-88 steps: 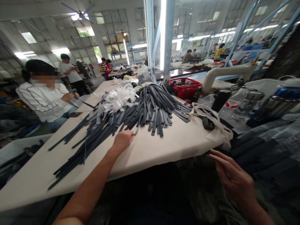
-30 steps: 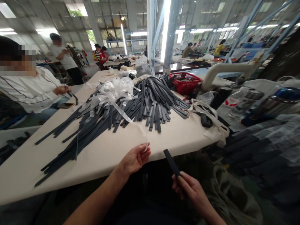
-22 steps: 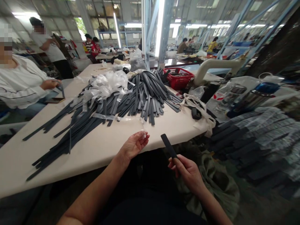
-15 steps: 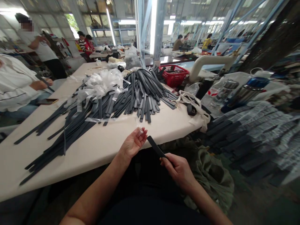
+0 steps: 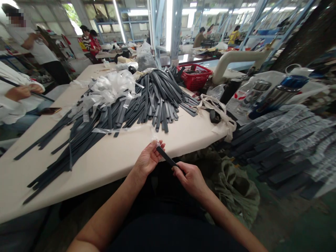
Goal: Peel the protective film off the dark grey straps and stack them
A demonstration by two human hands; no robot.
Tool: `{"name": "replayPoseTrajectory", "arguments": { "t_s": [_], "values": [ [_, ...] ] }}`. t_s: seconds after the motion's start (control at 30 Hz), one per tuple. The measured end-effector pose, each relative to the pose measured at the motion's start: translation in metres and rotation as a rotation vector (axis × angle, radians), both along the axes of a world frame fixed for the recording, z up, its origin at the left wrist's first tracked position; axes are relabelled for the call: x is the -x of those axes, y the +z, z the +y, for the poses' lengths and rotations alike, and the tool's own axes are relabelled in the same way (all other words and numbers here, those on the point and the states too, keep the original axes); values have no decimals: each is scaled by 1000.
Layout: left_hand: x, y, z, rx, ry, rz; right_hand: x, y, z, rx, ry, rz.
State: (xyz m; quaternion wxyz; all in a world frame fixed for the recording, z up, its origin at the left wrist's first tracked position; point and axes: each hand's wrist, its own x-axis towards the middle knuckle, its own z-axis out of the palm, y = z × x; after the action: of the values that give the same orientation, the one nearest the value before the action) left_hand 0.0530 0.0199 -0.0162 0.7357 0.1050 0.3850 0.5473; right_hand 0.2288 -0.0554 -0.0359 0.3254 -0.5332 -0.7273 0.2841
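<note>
Strap (image 5: pixel 167 157) slants up and leftward by the desk's (image 5: pixel 189 138) near edge, the right hand (image 5: pixel 191 177) closed round its lower end. Palm up, fingers half curled, the left hand (image 5: pixel 149 158) pinches clear film (image 5: pixel 154 134) at the strap's tip.

A cream-topped table (image 5: pixel 105 171) is stretching out beyond the left fingers (image 5: pixel 158 156) and well away to their left, its near edge running close by them. Straight ahead, far past the fingers, a pale blue post (image 5: pixel 177 31) is rising, with a tall light tube (image 5: pixel 169 26) glowing white beside it. Farther left, a slanting tube (image 5: pixel 119 21) is shining before paned windows (image 5: pixel 106 12), and green leaves are showing through one bright opening (image 5: pixel 72 15). Ahead and to the fingers' right, a thick cream pipe (image 5: pixel 241 56) is bending, while distant lamps (image 5: pixel 215 11) are burning in a line. Low on that side, the grey-green floor (image 5: pixel 278 224) is lying in dimness.
</note>
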Motion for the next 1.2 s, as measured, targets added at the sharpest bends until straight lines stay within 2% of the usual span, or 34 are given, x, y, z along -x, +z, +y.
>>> {"name": "replayPoseTrajectory", "arguments": {
  "t_s": [0.17,0.43,0.77,1.03,1.2],
  "values": [
    [0,-5,-2,19,11,17,0,-5,-1,1,-8,-15],
    [1,-15,-2,-52,8,-17,-2,-5,3,-62,-58,-33],
    [-1,-6,-3,4,39,-14,-4,-9,2,-136,-84,-50],
    [-2,-8,-2,3,42,-7,-2,-13,5,-189,-89,-87],
    [-2,-7,-1,-1,27,-12,2,-16,8,-151,-89,-103]
  ]
}}
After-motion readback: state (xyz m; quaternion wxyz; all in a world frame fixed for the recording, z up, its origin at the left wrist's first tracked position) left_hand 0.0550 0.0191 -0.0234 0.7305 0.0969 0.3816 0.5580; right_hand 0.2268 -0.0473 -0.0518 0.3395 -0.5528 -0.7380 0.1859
